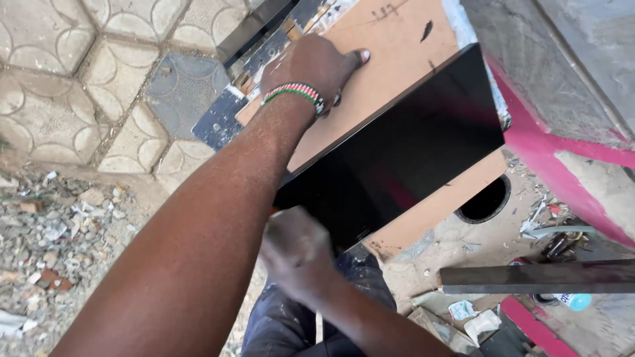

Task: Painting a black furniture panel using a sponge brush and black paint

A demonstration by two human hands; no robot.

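- Steadying the work is what we judge ourselves to be doing: our left hand (311, 69) lies flat and open, palm down, on the brown fibreboard panel (390, 63), with the thumb stretched out toward the panel's far end and a beaded wristband (294, 94) on the wrist.
- Our right hand (294, 254) is low in the view and blurred; it sits at the near corner of the glossy black sheet (397, 155), and we cannot tell whether it is closed on the edge or only pressed against it.
- The black sheet rests slantwise on top of the fibreboard, its long edge running from near our right hand up toward the pink-painted wall (562, 158); it covers the middle of the panel and hides what is under it.
- A round hole (486, 199) is cut in the board just beyond the sheet's lower edge.
- A grey metal bar (536, 277) lies apart to the right, over scraps and litter on the worktop (463, 248).
- Hexagonal paving (86, 73) and rubble (53, 231) lie to the left.
- We judge the next move needs the left palm to keep the panel from sliding while the right gets a firm hold at the sheet's corner, since that glossy face looks slippery.
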